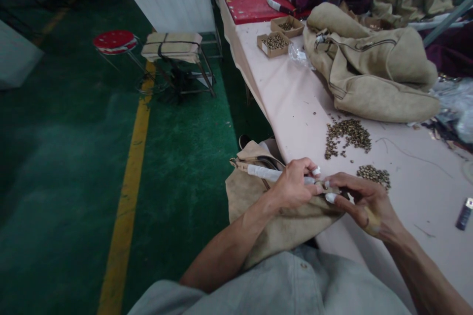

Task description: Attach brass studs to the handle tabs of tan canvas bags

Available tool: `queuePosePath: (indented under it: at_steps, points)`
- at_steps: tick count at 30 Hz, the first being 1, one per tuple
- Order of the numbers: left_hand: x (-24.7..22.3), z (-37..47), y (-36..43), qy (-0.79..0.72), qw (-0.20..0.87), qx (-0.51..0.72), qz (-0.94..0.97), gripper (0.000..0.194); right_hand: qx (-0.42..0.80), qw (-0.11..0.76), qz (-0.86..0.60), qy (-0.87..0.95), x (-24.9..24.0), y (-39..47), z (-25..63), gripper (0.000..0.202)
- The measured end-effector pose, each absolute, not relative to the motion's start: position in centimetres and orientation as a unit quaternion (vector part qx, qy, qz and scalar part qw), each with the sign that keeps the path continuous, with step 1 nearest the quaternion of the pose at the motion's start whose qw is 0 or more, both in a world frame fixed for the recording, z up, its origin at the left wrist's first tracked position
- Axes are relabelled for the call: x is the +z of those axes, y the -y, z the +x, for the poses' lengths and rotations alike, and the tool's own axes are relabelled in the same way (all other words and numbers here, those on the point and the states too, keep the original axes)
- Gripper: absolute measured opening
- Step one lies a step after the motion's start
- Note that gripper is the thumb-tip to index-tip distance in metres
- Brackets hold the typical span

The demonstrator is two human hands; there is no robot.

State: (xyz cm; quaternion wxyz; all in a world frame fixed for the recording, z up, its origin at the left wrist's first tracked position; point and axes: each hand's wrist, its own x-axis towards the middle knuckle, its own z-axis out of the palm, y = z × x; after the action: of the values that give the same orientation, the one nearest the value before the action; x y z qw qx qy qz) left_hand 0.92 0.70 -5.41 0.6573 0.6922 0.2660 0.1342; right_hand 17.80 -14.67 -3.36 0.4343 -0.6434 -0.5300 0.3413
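low in the middle of the frame, a white-wrapped tool point(269, 173) is gripped in the left hand point(295, 184), fingers closed round it. the right hand point(364, 202) is pinched on the edge of a tan bag point(258, 206), draped from the lap against the worktop point(295, 98), likely to steady it. loose rivets point(347, 135) are piled within reach, centre right.

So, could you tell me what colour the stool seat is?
The stool seat is red with pale dots, in the head view.
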Motion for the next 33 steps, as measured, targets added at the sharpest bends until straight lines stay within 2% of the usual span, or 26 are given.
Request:
queuePosePath:
  at_steps: [10,13,16,18,21,24,28,31,32,33]
  points:
    - [-6.0,1.2,-0.4,-0.258,0.649,0.139,0.702,0.039,0.399,0.397,-0.658,0.5,-3.8,14.7,18.1,0.017]
    - [-5.5,1.1,-0.4,-0.262,0.623,0.139,0.724,0.038,0.416,0.423,-0.655,0.468,-4.2,14.9,18.1,0.015]
    - [-4.9,0.9,-0.8,-0.235,0.603,0.133,0.751,0.037,0.428,0.445,-0.66,0.428,-4.5,15.1,18.1,0.025]
    - [-4.6,0.3,-1.3,-0.196,0.585,0.124,0.777,0.047,0.431,0.455,-0.662,0.412,-4.5,15.1,17.9,0.034]
    - [-4.4,-1.5,-2.3,-0.173,0.504,0.125,0.837,0.087,0.418,0.493,-0.652,0.397,-3.9,15.0,17.4,0.037]
    - [-4.9,-4.7,-2.5,-0.243,0.415,0.124,0.868,0.127,0.406,0.533,-0.643,0.371,-3.6,14.9,16.9,0.037]
    - [-6.9,-9.8,0.0,-0.369,0.401,0.038,0.837,0.161,0.405,0.545,-0.645,0.351,-3.8,14.2,16.5,0.036]
    - [-9.0,-11.8,2.1,-0.36,0.422,-0.026,0.832,0.166,0.412,0.557,-0.629,0.353,-3.5,12.7,15.0,0.036]
    - [-9.7,-11.7,2.3,-0.352,0.415,-0.037,0.838,0.154,0.417,0.564,-0.618,0.357,-3.4,12.0,14.1,0.036]
    - [-10.3,-11.4,2.1,-0.365,0.401,-0.043,0.839,0.135,0.426,0.568,-0.605,0.36,-3.3,11.0,13.2,0.037]
